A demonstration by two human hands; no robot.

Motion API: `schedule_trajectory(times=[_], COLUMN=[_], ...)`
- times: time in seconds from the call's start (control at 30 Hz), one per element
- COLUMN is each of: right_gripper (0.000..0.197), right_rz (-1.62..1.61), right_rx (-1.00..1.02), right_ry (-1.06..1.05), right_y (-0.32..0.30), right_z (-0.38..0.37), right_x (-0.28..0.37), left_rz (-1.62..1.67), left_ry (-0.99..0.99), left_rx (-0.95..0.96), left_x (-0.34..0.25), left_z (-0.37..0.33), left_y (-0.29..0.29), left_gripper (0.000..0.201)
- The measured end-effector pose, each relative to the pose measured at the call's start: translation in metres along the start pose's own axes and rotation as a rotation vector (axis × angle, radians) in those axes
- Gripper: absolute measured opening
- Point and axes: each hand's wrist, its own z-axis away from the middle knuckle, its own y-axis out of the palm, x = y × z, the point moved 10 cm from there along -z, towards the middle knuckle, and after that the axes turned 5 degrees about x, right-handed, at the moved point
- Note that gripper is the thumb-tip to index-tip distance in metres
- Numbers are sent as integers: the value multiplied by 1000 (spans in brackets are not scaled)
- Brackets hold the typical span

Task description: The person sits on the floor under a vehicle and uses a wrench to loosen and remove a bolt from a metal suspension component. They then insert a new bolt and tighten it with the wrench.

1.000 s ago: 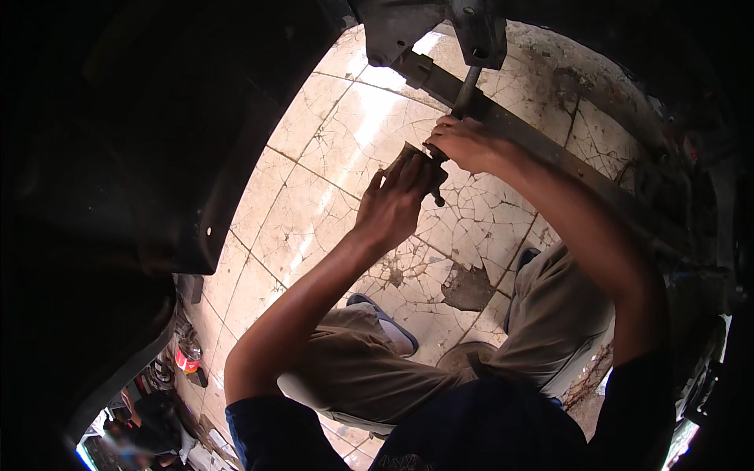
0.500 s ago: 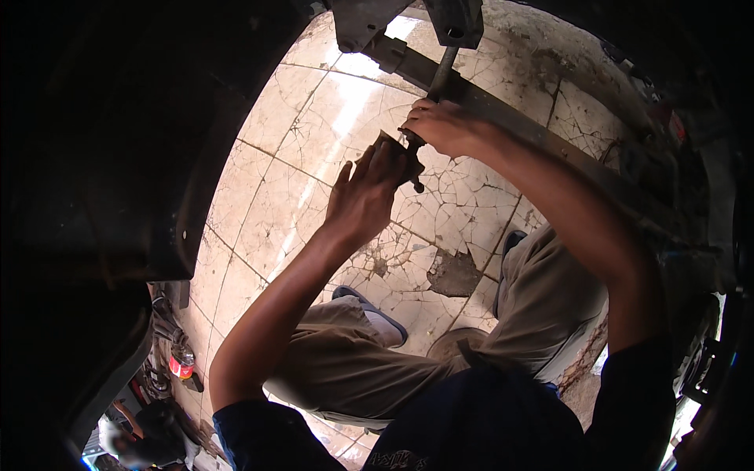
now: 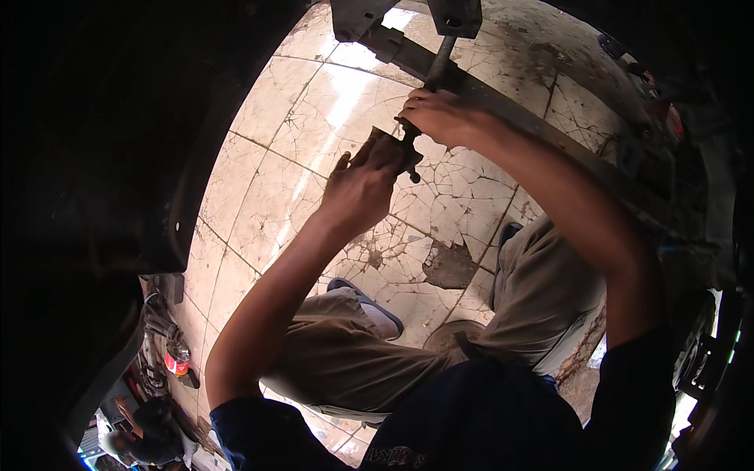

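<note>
My left hand [image 3: 363, 187] is wrapped around a dark, blocky metal part [image 3: 408, 159], covering much of it. A narrow piece with a rounded knob sticks out on the part's right side. At the upper end of that piece, my right hand [image 3: 440, 118] is closed with its fingers curled; what they grip is hidden. Just behind the right hand, a dark rod [image 3: 443, 59] runs up to a metal bracket [image 3: 454, 17]. I cannot tell whether the rod and the held part are joined.
A long dark beam [image 3: 503, 102] slants across beyond my right hand. Dark vehicle bodywork [image 3: 86, 157] fills the left side. Below lies a cracked tile floor [image 3: 259, 169] with a broken patch [image 3: 449, 265]. A bottle with a red label [image 3: 177, 363] and another person [image 3: 149, 436] are at the lower left.
The view has shifted slightly, so the bracket and rod sit a little higher in the picture. Both hands keep nearly the same hold on the metal part.
</note>
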Motion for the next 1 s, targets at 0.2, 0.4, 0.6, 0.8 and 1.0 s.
schedule_trajectory(times=[0.2,0.4,0.6,0.8,1.0], right_gripper=[49,46,47,50,53], right_rz=[124,-204,-312,-240,-185], right_rx=[-48,-118,-71,-78,-58], right_ry=[25,13,40,-12,-13], right_y=[-13,-45,-36,-23,-19], right_z=[-1,9,17,8,5], right_x=[-14,-28,-31,-24,-21], left_rz=[30,4,83,161,575], left_ry=[6,27,72,9,-140], left_rx=[-24,20,17,-15,59], left_x=[7,11,-5,11,25], left_z=[-1,4,-2,-6,-17], left_y=[4,9,9,13,18], left_gripper=[46,51,52,51,44])
